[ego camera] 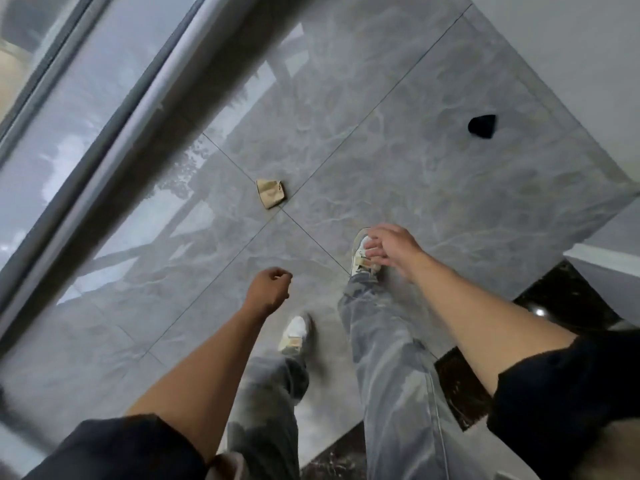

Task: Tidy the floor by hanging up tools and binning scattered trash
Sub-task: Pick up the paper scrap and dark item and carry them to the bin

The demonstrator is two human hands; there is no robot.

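Note:
A crumpled tan scrap of paper [270, 193] lies on the grey tiled floor, just above where four tiles meet. A small black piece of trash [481, 126] lies further off to the upper right, near the white wall. My left hand [269, 289] hangs below the tan scrap with its fingers curled into a loose fist and nothing in it. My right hand [391, 249] is out in front over my right shoe, fingers spread and empty. Both hands are well short of either piece of trash.
A glass sliding door with a grey frame [145, 109] runs along the left side. A white wall [571, 46] closes the upper right. A dark marble threshold [460, 386] and a white ledge [602, 261] lie at the right. My legs and shoes [294, 332] stand mid-floor.

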